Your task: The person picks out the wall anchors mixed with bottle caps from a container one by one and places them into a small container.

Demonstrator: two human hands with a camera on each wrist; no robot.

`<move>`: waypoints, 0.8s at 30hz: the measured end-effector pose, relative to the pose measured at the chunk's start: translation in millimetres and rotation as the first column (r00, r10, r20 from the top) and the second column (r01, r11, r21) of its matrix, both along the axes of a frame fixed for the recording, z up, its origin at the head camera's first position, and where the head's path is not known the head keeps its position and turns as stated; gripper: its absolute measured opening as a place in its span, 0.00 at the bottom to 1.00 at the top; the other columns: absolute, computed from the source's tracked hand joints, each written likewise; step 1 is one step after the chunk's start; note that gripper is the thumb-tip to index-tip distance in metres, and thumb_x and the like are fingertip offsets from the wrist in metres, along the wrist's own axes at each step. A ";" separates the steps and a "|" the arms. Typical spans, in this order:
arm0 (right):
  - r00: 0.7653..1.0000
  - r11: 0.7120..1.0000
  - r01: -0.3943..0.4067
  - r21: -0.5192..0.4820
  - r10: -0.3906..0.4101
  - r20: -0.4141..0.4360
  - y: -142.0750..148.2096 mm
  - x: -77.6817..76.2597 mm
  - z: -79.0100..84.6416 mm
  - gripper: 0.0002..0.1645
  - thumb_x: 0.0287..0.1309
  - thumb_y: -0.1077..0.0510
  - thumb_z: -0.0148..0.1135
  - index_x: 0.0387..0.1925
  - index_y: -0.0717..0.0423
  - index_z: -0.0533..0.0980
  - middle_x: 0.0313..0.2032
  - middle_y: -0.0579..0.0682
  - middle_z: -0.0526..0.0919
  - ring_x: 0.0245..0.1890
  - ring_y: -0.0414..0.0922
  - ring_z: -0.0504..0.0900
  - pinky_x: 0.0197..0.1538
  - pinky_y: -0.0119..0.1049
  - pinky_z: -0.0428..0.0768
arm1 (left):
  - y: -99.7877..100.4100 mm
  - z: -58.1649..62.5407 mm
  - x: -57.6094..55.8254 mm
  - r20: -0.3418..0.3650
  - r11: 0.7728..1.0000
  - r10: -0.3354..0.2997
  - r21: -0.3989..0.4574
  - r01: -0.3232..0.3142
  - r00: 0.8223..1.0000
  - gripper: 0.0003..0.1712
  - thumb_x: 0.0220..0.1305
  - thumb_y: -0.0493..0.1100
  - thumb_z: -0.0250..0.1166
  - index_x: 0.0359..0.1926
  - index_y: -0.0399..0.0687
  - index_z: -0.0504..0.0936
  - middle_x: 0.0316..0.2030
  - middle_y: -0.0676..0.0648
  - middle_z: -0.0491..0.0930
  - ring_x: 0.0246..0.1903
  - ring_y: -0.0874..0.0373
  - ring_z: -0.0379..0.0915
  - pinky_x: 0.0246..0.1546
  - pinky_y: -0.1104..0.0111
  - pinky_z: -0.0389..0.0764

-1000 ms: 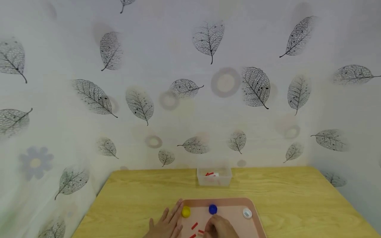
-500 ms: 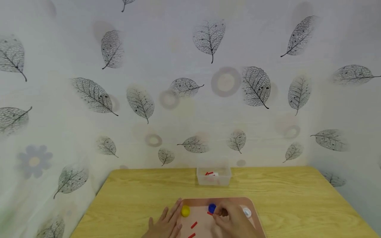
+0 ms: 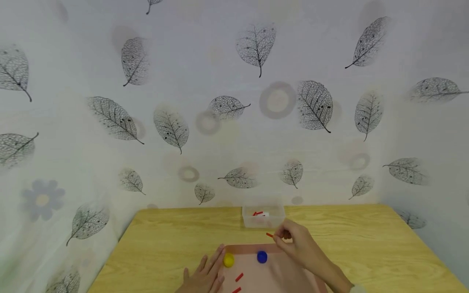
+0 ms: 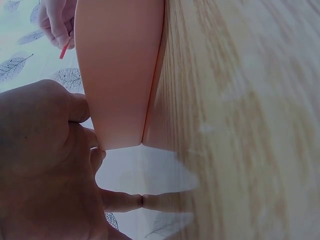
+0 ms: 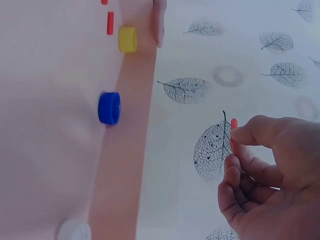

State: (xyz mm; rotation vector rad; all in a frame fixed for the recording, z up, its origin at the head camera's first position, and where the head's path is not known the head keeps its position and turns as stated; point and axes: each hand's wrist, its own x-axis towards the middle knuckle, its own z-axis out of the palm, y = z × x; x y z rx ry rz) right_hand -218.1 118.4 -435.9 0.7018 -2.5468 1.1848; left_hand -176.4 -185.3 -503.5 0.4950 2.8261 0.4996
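Observation:
Between thumb and finger my right hand (image 3: 300, 244) pinches a small red strip (image 3: 269, 235), raised over the far rim of the pink tray (image 3: 253, 274). The strip's end also shows past the thumb in the right wrist view. My left hand (image 3: 206, 276) lies with fingers spread along the tray's left rim; in the left wrist view it sits against the outer wall. Inside the tray stand a yellow bottle cap (image 3: 229, 260) and a blue bottle cap (image 3: 261, 257). Two more red strips (image 3: 239, 277) lie there. A white cap (image 5: 75, 230) is hidden behind my right hand in the head view.
A translucent plastic box (image 3: 263, 222) with red and white pieces inside stands at the back of the wooden table (image 3: 165, 240), just beyond my right hand. Behind the table rises a wall (image 3: 234, 142) with a leaf pattern.
My right hand has picked up a red strip from the tray and carried it up, past the blue cap, to beyond the far rim. The left hand has stayed in place.

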 end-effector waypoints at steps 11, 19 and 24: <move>0.998 0.999 0.038 0.016 -0.037 -0.043 6.3 -38.5 5.6 0.05 0.56 0.64 0.65 0.28 0.51 0.77 0.27 0.40 0.76 0.29 0.35 0.75 0.34 0.34 0.79 | 0.8 -0.2 0.5 -0.019 1.000 0.009 0.013 -0.009 1.000 0.34 0.70 0.69 0.30 0.74 0.72 0.41 0.73 0.66 0.37 0.66 0.36 0.54 0.41 0.20 0.47; 0.985 0.995 0.091 0.033 -0.085 -0.153 4.0 -65.8 -3.8 0.06 0.53 0.65 0.68 0.28 0.53 0.77 0.26 0.41 0.75 0.26 0.36 0.72 0.30 0.31 0.75 | 0.3 -2.4 -1.9 -0.016 1.000 0.005 -0.012 -0.005 1.000 0.35 0.70 0.69 0.30 0.74 0.72 0.40 0.73 0.68 0.36 0.65 0.35 0.56 0.40 0.20 0.48; 0.989 0.993 0.113 0.029 -0.110 -0.101 -0.8 -80.2 -10.3 0.06 0.54 0.64 0.68 0.28 0.53 0.77 0.26 0.42 0.76 0.26 0.37 0.73 0.30 0.31 0.75 | -0.4 -3.1 -1.5 -0.019 1.000 0.007 -0.012 -0.008 1.000 0.35 0.69 0.69 0.30 0.74 0.72 0.41 0.73 0.68 0.36 0.65 0.36 0.56 0.40 0.20 0.48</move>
